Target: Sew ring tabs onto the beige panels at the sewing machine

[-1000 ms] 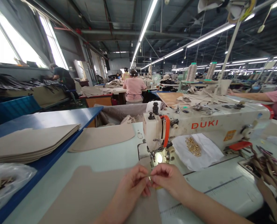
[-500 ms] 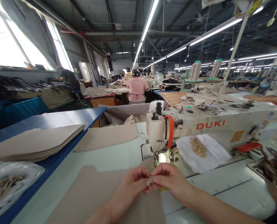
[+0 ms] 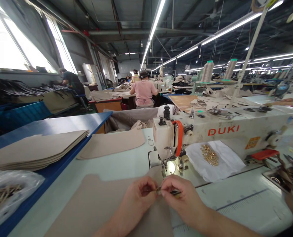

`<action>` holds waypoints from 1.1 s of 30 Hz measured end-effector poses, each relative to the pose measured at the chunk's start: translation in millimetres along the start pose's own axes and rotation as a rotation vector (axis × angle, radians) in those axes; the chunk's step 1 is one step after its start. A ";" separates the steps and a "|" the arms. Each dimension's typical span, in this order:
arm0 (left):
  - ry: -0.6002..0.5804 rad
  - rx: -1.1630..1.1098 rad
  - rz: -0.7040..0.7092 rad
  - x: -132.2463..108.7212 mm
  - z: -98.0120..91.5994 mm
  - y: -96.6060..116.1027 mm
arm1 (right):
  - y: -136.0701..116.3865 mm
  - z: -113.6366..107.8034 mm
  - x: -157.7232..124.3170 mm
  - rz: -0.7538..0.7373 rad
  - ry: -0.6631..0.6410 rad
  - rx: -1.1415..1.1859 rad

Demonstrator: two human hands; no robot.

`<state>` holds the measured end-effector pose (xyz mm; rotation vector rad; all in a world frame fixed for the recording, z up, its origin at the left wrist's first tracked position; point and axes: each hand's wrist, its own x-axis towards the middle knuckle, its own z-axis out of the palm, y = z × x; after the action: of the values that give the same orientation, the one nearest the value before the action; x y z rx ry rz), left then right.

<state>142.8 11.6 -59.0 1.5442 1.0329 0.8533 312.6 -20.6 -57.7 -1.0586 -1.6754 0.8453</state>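
My left hand [image 3: 138, 199] and my right hand [image 3: 179, 197] meet just in front of the needle of a white DUKI sewing machine [image 3: 225, 130]. Both pinch a small beige tab with a metal ring [image 3: 158, 190] between thumb and fingers. Under the hands lies a large tan cut panel [image 3: 92, 207] on the pale green table [image 3: 121, 164]. A heap of gold metal rings [image 3: 209, 154] rests on white paper under the machine's arm.
A stack of tan panels [image 3: 37, 149] sits on a blue side table at left, with another panel [image 3: 111, 143] beyond. A clear bag [image 3: 5, 194] lies at the lower left, brown straps [image 3: 291, 171] at right. Other workers sit further back.
The hands have dropped slightly and closed tighter round the small tab; the view has shifted a little. The panel and machine have not moved.
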 end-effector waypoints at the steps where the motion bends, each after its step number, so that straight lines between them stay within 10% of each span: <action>1: 0.009 -0.039 0.016 0.5 0.7 0.9 | 0.6 0.0 0.1 -0.010 0.015 -0.007; 13: 0.124 -0.265 0.070 2.9 7.3 5.3 | 6.9 10.2 3.3 0.064 0.135 0.028; 33: 0.213 0.077 0.197 -8.2 5.3 0.1 | 2.8 5.4 -1.1 0.151 0.065 0.130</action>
<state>144.6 2.1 -60.1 1.6666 1.0874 1.1458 308.4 -20.8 -62.2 -1.1212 -1.4797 0.9928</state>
